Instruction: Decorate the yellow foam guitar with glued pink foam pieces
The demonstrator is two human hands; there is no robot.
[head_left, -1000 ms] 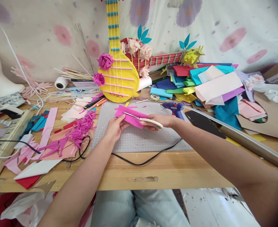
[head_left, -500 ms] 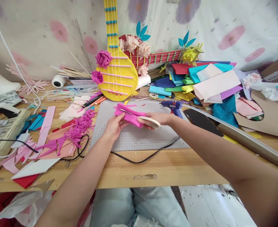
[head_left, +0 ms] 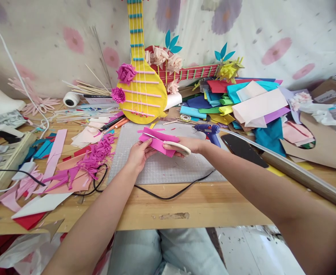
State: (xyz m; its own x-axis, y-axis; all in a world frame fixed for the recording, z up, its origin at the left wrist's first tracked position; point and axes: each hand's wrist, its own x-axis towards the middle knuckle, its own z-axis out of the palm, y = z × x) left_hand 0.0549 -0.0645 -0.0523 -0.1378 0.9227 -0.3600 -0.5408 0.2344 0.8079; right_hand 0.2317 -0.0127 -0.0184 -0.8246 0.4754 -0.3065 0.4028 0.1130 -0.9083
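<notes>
Above the grey cutting mat [head_left: 156,173] I hold a strip of bright magenta paper [head_left: 163,138]. My left hand [head_left: 140,154] is closed on its left end, thumb on top. In my right hand [head_left: 189,145] are scissors [head_left: 179,147] with cream handles, the fingers wrapped round them. A blade lies across the magenta paper, its tip pointing left near my left thumb. The paper hides part of the scissors and of my right fingers. A thin magenta offcut lies on the mat behind the strip.
A blue glue gun [head_left: 209,131] and a black phone [head_left: 243,150] lie at right. Behind stands a yellow paper lute [head_left: 145,93]. Magenta scraps [head_left: 99,156] are heaped left, coloured paper [head_left: 259,101] right. A black cable [head_left: 170,198] crosses the table's front.
The view has shifted slightly. Both hands keep their hold, and the scissors and magenta paper have changed angle only a little, with the blade still across the paper.
</notes>
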